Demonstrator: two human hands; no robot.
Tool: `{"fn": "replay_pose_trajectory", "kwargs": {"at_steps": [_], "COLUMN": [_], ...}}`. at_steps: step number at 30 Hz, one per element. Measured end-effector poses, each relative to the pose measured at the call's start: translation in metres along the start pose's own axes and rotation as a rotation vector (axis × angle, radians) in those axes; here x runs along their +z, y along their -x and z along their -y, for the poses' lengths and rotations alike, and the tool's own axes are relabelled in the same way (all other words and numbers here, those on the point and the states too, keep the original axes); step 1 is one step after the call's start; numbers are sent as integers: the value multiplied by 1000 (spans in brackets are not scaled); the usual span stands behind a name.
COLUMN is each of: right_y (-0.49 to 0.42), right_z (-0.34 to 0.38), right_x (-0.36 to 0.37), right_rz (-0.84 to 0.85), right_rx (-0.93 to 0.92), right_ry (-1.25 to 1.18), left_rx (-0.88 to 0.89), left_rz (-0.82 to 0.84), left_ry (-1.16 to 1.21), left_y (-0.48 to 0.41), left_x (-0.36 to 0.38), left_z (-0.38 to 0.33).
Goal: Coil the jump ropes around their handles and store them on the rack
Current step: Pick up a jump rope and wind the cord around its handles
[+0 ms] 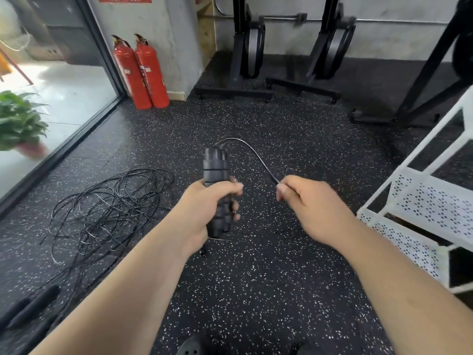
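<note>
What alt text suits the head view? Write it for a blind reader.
The left hand grips black jump-rope handles upright while the right hand pinches the cord arcing from their top. A tangle of cords lies on the speckled floor at left; a white rack stands at right.

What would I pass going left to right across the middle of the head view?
Plant → tangled ropes → left hand gripping the handles → cord → right hand pinching that cord → white rack.

black handles upright, cord arcing
</note>
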State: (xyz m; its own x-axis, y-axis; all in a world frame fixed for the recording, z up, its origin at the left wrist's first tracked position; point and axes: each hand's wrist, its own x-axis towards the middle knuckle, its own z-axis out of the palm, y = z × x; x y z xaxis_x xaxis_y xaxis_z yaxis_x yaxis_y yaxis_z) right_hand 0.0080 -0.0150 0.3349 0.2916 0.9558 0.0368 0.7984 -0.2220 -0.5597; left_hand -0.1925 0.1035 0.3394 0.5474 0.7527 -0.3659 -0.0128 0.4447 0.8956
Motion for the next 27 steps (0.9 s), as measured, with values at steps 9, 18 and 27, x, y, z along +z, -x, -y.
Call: {"fn": "replay_pose_trajectory", "kwargs": {"at_steps": [9,18,27], "right_y": [-3,-5,-6], "right_z": [14,7,7], "right_x": [28,-8,10], "right_rz": [80,-18,-63], "right_rx": [-30,-66,-27], "right_ry": [-38,-223,-208], "left_rx": [-48,259,54], "left_rz": [192,149,183], "left_ry": [148,453,300], "left_y": [5,0,-1], "left_x": [17,-40,-18], "left_z": [4,-44,-13]}}
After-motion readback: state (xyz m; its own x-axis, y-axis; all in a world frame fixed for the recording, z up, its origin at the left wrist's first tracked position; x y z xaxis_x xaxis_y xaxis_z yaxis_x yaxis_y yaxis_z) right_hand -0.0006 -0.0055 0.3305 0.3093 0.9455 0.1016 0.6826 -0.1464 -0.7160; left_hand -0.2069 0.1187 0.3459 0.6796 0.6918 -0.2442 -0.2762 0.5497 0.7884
